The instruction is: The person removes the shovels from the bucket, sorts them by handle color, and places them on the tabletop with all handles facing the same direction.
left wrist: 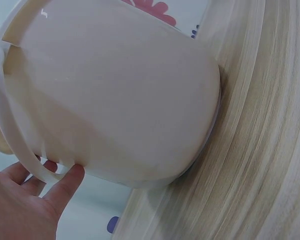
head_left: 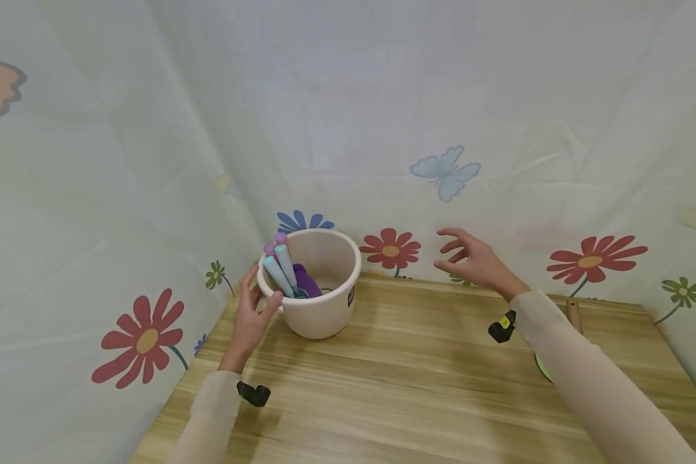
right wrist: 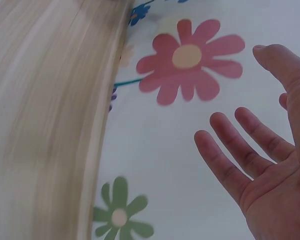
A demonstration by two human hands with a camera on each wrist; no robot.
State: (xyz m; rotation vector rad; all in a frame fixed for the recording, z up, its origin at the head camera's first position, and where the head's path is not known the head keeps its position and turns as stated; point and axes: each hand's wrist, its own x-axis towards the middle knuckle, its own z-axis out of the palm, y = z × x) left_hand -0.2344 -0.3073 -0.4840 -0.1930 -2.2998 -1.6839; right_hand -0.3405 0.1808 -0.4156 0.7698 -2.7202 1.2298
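Note:
A cream bucket [head_left: 319, 319] stands on the wooden table towards the back left. My left hand [head_left: 251, 322] grips its left side by the rim, and in the left wrist view the fingers [left wrist: 65, 185] touch the wall beside the white bucket handle [left wrist: 12, 120]. Inside lean several sticks with light blue handles [head_left: 279, 276] and purple ends [head_left: 281, 238], plus a purple object [head_left: 307, 281] whose kind is unclear. Off to the right, my right hand [head_left: 472, 261] hovers near the back edge, fingers spread and loosely bent, holding nothing.
Partly hidden under my right forearm lie a brown wooden handle [head_left: 573, 314] and a green-edged thing [head_left: 542, 367]. Flower-printed sheeting [head_left: 348, 116] hangs behind and beside the wooden table [head_left: 406, 386].

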